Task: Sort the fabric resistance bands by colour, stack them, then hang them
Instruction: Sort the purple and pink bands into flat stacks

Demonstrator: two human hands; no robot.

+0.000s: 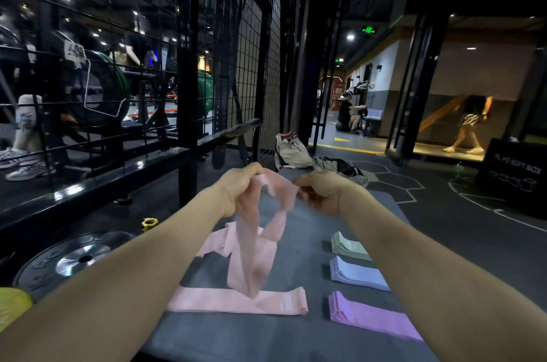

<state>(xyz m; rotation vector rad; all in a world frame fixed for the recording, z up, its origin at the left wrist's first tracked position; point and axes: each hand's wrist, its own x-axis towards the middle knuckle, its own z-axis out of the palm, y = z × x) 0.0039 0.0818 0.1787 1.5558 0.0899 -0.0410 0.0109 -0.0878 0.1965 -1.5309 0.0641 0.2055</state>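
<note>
Both hands are up over the mat, and a pink band is strung between them. The left hand has its fingers curled round one end, the right hand pinches the other, and the loop hangs down from them in a twisted drape with its long axis close to vertical. Its low end dangles just above a flat pink band, which lies crosswise on the mat, below the hands. Another pink band sits crumpled under the left hand, partly hidden by the hanging loop. Under the right forearm, three folded stacks run in a row: green stack farthest, blue stack in the middle, purple stack nearest. The arm cuts off their right ends. How many bands each stack holds is hard to make out.
</note>
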